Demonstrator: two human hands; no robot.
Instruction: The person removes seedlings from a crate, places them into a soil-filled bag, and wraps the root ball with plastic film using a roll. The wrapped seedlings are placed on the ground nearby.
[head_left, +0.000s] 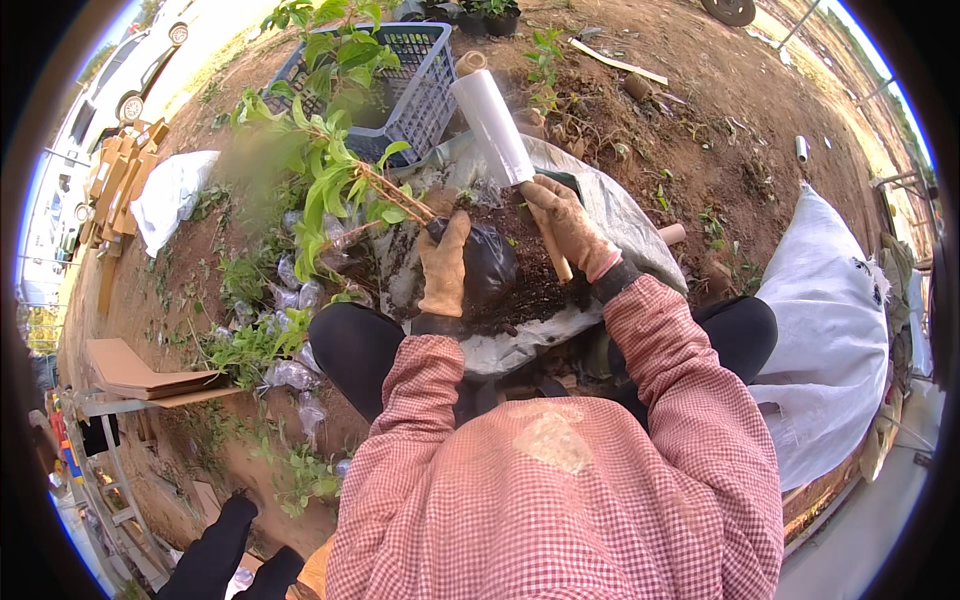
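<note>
My gloved left hand (445, 266) grips the neck of a black plastic bag (489, 259) around the base of a leafy plant. The plant's brown stems (394, 196) lean up and to the left, with green leaves at their ends. In my gloved right hand (571, 223) is the stick handle (550, 244) of a roll of clear plastic film (493, 127), which points up and away from me. Dark soil (529, 289) lies below both hands on a pale woven sheet (611, 191).
A blue-grey plastic crate (431, 90) stands beyond the plant. Plastic-wrapped plants (289, 300) lie at left, near cardboard sheets (161, 367). A full white woven sack (821, 330) rests at right. Another person's dark-clothed legs (217, 555) are at lower left.
</note>
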